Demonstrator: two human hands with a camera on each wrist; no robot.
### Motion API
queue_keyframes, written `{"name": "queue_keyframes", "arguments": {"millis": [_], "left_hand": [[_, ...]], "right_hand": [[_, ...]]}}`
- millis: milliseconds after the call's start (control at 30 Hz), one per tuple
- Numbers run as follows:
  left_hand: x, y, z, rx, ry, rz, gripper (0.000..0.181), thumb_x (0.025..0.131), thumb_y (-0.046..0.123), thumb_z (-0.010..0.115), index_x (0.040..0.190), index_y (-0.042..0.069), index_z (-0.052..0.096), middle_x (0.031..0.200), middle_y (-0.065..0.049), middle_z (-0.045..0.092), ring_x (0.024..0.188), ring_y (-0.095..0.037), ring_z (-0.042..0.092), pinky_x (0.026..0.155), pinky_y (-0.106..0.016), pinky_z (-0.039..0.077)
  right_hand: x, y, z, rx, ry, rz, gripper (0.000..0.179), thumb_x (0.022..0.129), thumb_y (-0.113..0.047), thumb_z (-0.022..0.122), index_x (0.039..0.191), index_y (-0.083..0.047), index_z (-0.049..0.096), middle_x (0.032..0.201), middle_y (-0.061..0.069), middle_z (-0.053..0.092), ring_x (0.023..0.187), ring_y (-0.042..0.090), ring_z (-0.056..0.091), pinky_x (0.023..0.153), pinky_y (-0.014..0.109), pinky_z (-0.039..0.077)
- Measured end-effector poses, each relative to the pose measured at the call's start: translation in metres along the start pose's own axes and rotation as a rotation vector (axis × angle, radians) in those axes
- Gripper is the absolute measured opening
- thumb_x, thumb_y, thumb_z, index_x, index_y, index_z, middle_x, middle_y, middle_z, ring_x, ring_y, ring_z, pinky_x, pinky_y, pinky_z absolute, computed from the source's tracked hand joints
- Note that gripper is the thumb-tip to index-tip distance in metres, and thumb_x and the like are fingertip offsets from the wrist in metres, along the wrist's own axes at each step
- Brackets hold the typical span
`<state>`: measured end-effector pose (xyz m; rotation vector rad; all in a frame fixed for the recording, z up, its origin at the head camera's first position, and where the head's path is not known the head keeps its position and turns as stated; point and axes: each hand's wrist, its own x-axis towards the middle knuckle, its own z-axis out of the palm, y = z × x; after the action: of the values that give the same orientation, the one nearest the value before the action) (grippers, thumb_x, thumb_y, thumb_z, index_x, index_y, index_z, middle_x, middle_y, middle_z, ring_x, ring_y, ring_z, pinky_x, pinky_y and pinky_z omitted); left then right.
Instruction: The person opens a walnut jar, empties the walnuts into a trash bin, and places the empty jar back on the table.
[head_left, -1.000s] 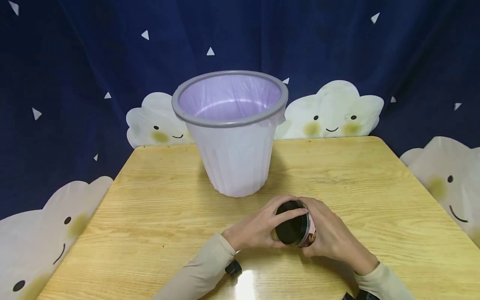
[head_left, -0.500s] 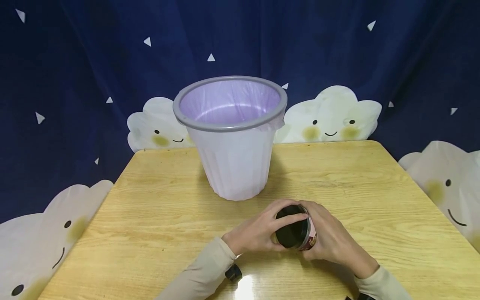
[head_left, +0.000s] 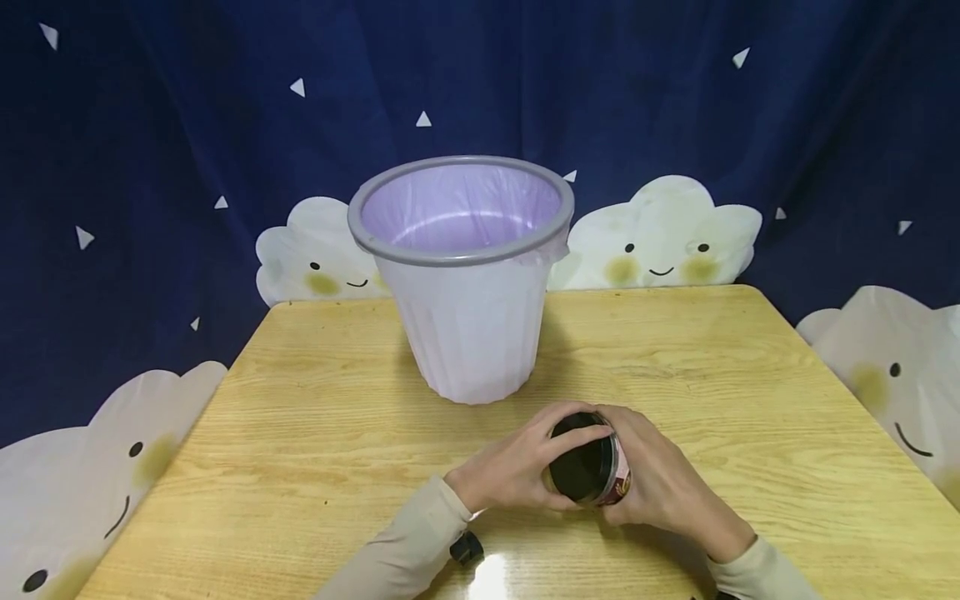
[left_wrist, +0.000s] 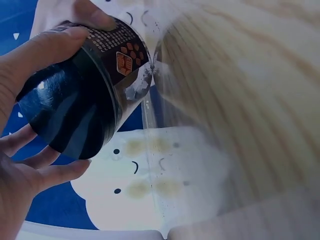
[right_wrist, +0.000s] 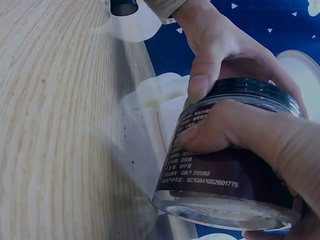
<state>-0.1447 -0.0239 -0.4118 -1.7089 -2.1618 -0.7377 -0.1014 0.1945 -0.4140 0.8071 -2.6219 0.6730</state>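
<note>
Between both hands is a round clear jar [right_wrist: 225, 172] with a black lid [head_left: 579, 473] and a dark maroon printed label. It leans so that the lid faces up toward the head camera, its lower edge close to the tabletop. My left hand [head_left: 513, 468] grips the lid, thumb on the near side and fingers spread around the far side, one finger lying across its top. Around the labelled body curls my right hand [head_left: 663, 482], its thumb on the label in the right wrist view. Pale residue shows inside the jar's clear base in that view.
A white waste bin [head_left: 476, 333] with a grey rim and a pale purple liner [head_left: 465, 200] stands behind the hands on the wooden table [head_left: 300, 417]. A dark blue curtain [head_left: 480, 75] with smiling clouds hangs behind the table.
The head view has tilted up a little, so the scene sits slightly lower. Both hands keep nearly the same hold on the jar and lid.
</note>
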Motion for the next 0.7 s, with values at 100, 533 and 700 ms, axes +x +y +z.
{"name": "queue_keyframes", "arguments": {"millis": [100, 533, 700], "left_hand": [[-0.0005, 0.0005, 0.0, -0.002, -0.006, -0.016, 0.101, 0.065, 0.036, 0.089, 0.146, 0.014, 0.033, 0.147, -0.013, 0.03, 0.137, -0.021, 0.031, 0.113, -0.027, 0.027], [-0.0001, 0.0016, -0.0026, -0.11, -0.015, -0.075, 0.103, 0.064, 0.038, 0.09, 0.147, 0.016, 0.032, 0.147, -0.012, 0.027, 0.136, -0.021, 0.032, 0.11, -0.028, 0.033], [-0.0009, 0.0053, -0.0022, -0.202, -0.026, -0.179, 0.098, 0.068, 0.036, 0.088, 0.148, 0.019, 0.035, 0.148, -0.009, 0.027, 0.135, -0.019, 0.034, 0.108, -0.026, 0.035]], "right_hand": [[0.0001, 0.0002, 0.0006, -0.007, 0.008, -0.006, 0.113, 0.035, -0.026, 0.09, 0.136, -0.004, 0.045, 0.127, 0.009, 0.054, 0.114, 0.027, 0.052, 0.087, 0.047, 0.051], [0.0001, -0.002, -0.0003, -0.012, 0.005, -0.001, 0.114, 0.033, -0.025, 0.09, 0.136, -0.004, 0.044, 0.127, 0.009, 0.053, 0.115, 0.026, 0.051, 0.088, 0.047, 0.051], [-0.0008, -0.0022, -0.0004, -0.016, -0.009, 0.0, 0.114, 0.035, -0.028, 0.091, 0.136, -0.005, 0.044, 0.128, 0.01, 0.053, 0.116, 0.028, 0.051, 0.088, 0.049, 0.051]]}}
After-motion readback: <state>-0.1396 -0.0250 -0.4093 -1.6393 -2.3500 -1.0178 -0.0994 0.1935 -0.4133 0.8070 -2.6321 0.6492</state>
